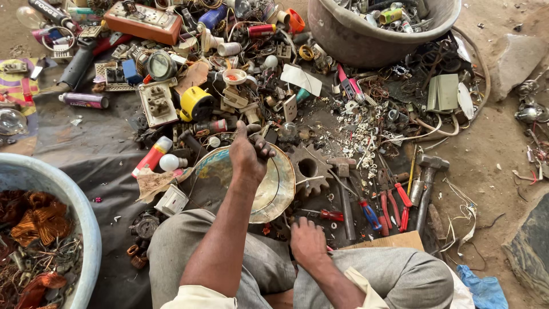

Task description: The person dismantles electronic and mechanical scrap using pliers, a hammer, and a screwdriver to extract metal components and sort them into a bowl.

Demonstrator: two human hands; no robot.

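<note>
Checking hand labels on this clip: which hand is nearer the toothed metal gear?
Right. The right hand rests just below the gear, by the screwdrivers; the left hand is over the round metal dish, farther left.

sleeves: cream, rolled up past the elbows
trousers [394,274]: grey, loose, creased at the knees
left hand [247,157]: bare
right hand [307,243]: bare, no rings

Scrap pile [240,74] blocks ahead; bare dirt [492,143] free on rt.
</note>
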